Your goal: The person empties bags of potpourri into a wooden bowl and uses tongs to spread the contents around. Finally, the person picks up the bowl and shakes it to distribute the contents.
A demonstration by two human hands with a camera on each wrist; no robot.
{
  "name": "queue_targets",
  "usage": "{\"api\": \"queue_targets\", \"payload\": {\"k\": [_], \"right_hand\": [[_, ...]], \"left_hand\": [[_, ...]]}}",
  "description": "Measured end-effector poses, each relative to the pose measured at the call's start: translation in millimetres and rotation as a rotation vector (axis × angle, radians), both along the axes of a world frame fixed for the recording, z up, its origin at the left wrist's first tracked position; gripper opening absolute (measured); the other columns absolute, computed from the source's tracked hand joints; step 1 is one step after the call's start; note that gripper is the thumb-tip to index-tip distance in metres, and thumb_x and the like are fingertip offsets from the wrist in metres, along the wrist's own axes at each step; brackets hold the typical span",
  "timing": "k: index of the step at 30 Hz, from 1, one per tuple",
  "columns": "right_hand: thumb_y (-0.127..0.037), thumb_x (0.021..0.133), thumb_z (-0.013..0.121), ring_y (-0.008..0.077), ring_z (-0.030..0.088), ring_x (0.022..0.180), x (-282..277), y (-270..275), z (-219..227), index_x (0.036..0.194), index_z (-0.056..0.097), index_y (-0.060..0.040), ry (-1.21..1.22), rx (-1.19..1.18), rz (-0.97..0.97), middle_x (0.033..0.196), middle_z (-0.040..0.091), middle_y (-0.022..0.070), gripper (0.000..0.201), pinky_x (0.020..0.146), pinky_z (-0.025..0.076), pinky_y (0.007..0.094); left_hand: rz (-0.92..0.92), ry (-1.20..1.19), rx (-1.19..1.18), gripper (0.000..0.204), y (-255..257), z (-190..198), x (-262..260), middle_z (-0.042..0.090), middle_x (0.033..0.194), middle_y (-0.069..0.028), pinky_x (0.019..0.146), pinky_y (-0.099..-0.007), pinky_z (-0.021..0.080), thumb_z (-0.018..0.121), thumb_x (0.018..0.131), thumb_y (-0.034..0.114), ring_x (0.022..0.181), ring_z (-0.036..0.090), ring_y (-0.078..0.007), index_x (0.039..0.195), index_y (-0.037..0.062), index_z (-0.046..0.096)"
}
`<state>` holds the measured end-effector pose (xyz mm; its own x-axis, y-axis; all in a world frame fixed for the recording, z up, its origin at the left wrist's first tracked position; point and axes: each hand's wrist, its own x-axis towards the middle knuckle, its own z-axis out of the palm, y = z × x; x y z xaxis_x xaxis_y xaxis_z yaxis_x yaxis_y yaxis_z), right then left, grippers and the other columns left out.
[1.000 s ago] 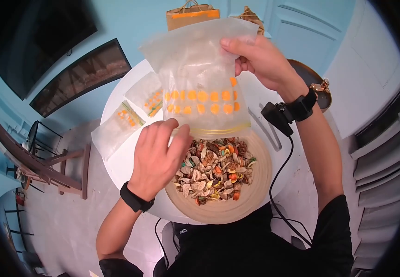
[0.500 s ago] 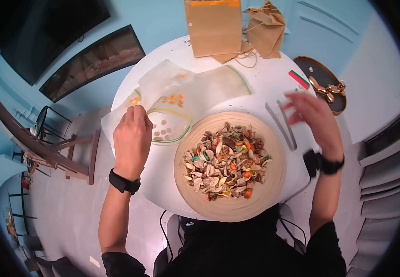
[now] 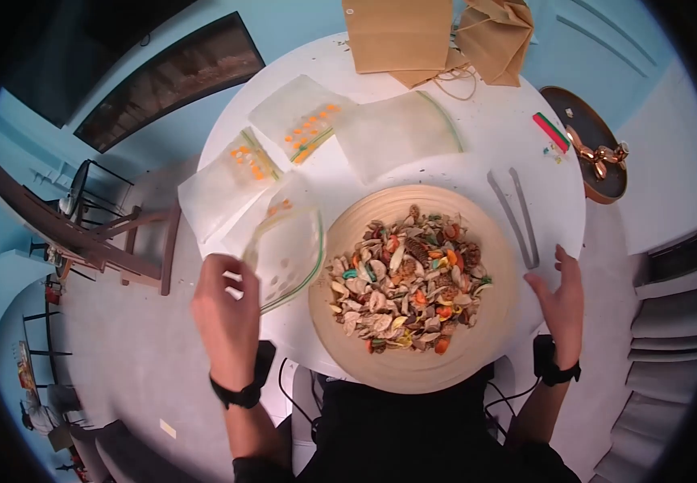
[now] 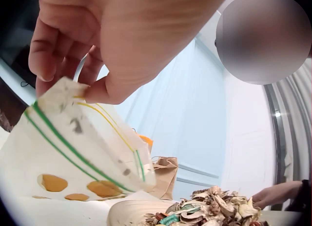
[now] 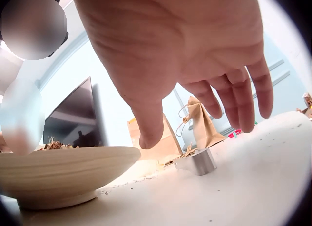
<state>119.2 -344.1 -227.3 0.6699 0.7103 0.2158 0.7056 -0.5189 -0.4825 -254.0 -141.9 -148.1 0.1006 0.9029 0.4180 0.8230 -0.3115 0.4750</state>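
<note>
My left hand [image 3: 226, 318] pinches a corner of the mouth of a translucent zip bag [image 3: 290, 253] at the left of the table. In the left wrist view the bag's green and yellow seal lines [image 4: 63, 150] run apart, so its mouth gapes. Orange-brown dots mark its side. Beside it, a wide wooden bowl [image 3: 340, 354] holds a heap of potpourri [image 3: 405, 282]: dried petals, cones and coloured bits. My right hand [image 3: 562, 310] hovers at the bowl's right with fingers loosely extended and nothing held. Metal tongs [image 3: 523, 229] lie just beyond its fingertips.
Two zip bags with orange dots, one left [image 3: 223, 189] and one farther back [image 3: 288, 113], lie flat near a plainer bag [image 3: 392, 137]. Brown paper bags [image 3: 401, 36] stand at the back. A red-and-green strip [image 3: 551, 133] lies near a side tray [image 3: 562, 101] with a copper balloon-dog figure.
The large bag once raised by my right hand now lies flat at the back. My left hand has drawn another bag toward the near left; my right hand has lowered beside the bowl.
</note>
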Motion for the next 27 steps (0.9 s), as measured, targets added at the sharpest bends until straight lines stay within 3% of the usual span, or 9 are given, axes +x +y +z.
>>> {"api": "queue_targets", "payload": {"k": [6,9,12,18,20,21,23,24,27], "right_hand": [[-0.032,0.079,0.084,0.0336,0.060,0.106,2.8,29.1,-2.9,0.138,0.053,0.0056,0.021,-0.120,-0.024,0.114,0.062,0.0190,0.077,0.090,0.051,0.0426],[-0.030,0.080,0.084,0.0345,0.060,0.107,0.4,40.0,0.3,0.134,0.057,0.0056,0.060,-0.180,-0.059,0.113,0.062,0.0192,0.070,0.089,0.051,0.0423],[-0.026,0.084,0.079,0.0362,0.062,0.104,5.7,46.0,-5.0,0.125,0.061,0.0057,0.000,-0.207,-0.010,0.111,0.063,0.0199,0.055,0.087,0.052,0.0428],[-0.021,0.095,0.066,0.0347,0.067,0.083,13.3,34.3,-8.5,0.115,0.062,0.0059,-0.086,-0.161,-0.018,0.096,0.065,0.0199,0.034,0.077,0.053,0.0425],[-0.024,0.098,0.064,0.0248,0.065,0.075,5.4,22.1,9.1,0.113,0.062,0.0052,0.407,-0.116,-0.218,0.088,0.065,0.0148,0.032,0.071,0.052,0.0357],[-0.024,0.098,0.064,0.0248,0.065,0.075,5.5,10.8,12.5,0.113,0.062,0.0052,0.405,-0.118,-0.224,0.088,0.065,0.0148,0.032,0.071,0.052,0.0357],[-0.027,0.101,0.062,0.0165,0.059,0.068,8.3,-17.2,16.3,0.116,0.061,0.0033,0.791,0.188,-0.143,0.085,0.063,0.0099,0.034,0.063,0.049,0.0301],[-0.027,0.101,0.062,0.0165,0.059,0.068,4.2,-28.8,17.9,0.116,0.061,0.0033,0.786,0.187,-0.153,0.085,0.063,0.0099,0.034,0.063,0.049,0.0301],[-0.028,0.103,0.058,0.0120,0.050,0.058,-9.3,-63.7,25.1,0.128,0.054,0.0014,0.983,0.721,-0.008,0.081,0.058,0.0078,0.038,0.054,0.042,0.0254]], "left_hand": [[0.218,-0.116,-0.005,0.008,-18.8,-22.1,-19.1,0.064,0.075,-0.0102,0.060,-0.0322,0.050,0.064,0.094,0.003,0.062,0.060,-0.0189,0.101,0.0017,0.059],[0.248,-0.186,-0.052,0.014,-32.7,-30.0,-17.0,0.058,0.082,-0.0055,0.062,-0.0266,0.046,0.059,0.099,0.004,0.069,0.053,-0.0110,0.111,-0.0003,0.056],[0.243,-0.318,-0.047,0.017,-40.2,-24.9,-10.3,0.057,0.087,-0.0047,0.063,-0.0249,0.045,0.056,0.100,0.003,0.071,0.052,-0.0105,0.116,0.0004,0.054],[0.132,-0.210,0.055,0.015,-31.3,-35.6,-27.0,0.057,0.092,-0.0047,0.064,-0.0250,0.045,0.051,0.104,0.003,0.072,0.053,-0.0108,0.118,0.0000,0.055],[0.133,-0.179,0.039,0.017,-28.5,-31.4,-22.3,0.058,0.094,-0.0061,0.062,-0.0270,0.045,0.051,0.102,-0.001,0.073,0.055,-0.0128,0.116,0.0000,0.059],[0.130,-0.143,0.028,0.020,-27.0,-29.7,-20.5,0.059,0.095,-0.0075,0.060,-0.0291,0.045,0.051,0.099,-0.005,0.074,0.058,-0.0149,0.114,0.0000,0.064],[0.094,-0.093,0.058,0.022,-23.8,-32.3,-23.2,0.060,0.096,-0.0073,0.060,-0.0293,0.045,0.052,0.099,-0.006,0.075,0.058,-0.0157,0.115,0.0012,0.066],[0.061,-0.039,0.085,0.025,-22.7,-34.2,-25.9,0.061,0.098,-0.0072,0.060,-0.0296,0.045,0.052,0.099,-0.006,0.077,0.059,-0.0164,0.117,0.0023,0.067],[0.061,-0.046,0.028,0.038,-25.0,-29.7,-23.4,0.061,0.108,-0.0083,0.060,-0.0292,0.048,0.053,0.096,-0.007,0.079,0.059,-0.0168,0.129,0.0061,0.065]]}}
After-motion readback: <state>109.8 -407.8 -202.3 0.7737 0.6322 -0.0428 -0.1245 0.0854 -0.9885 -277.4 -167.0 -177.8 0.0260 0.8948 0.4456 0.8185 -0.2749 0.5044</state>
